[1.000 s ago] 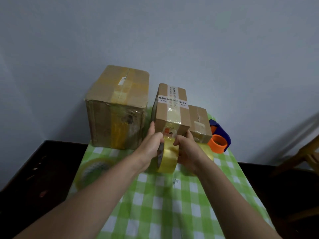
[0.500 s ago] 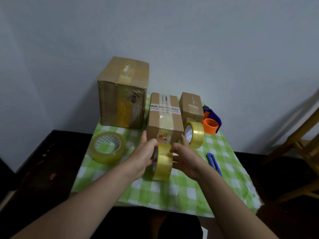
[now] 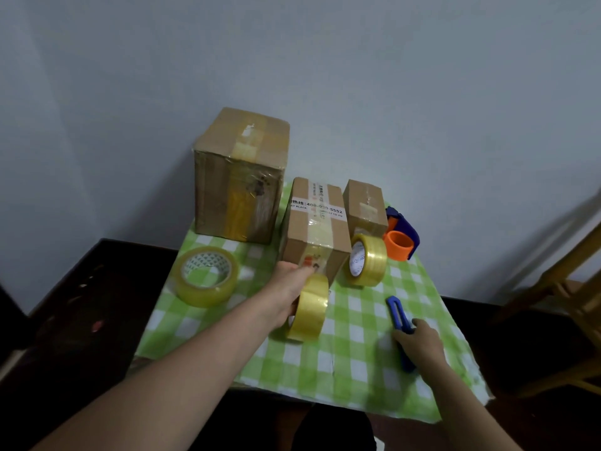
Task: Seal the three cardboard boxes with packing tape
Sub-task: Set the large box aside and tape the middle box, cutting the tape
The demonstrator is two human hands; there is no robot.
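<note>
Gripping a glossy yellow tape roll (image 3: 310,307) on edge, the left hand (image 3: 286,288) touches a taped cardboard box (image 3: 313,232). The right hand (image 3: 419,345) curls round a slim blue cutter (image 3: 395,310).

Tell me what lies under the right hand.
A blue utility knife on the checked cloth; the right hand covers its middle, so how the fingers hold it is hidden.

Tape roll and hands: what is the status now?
Left hand holds tape roll before middle box. Right hand grips cutter. Spare roll stands beside box.
</note>
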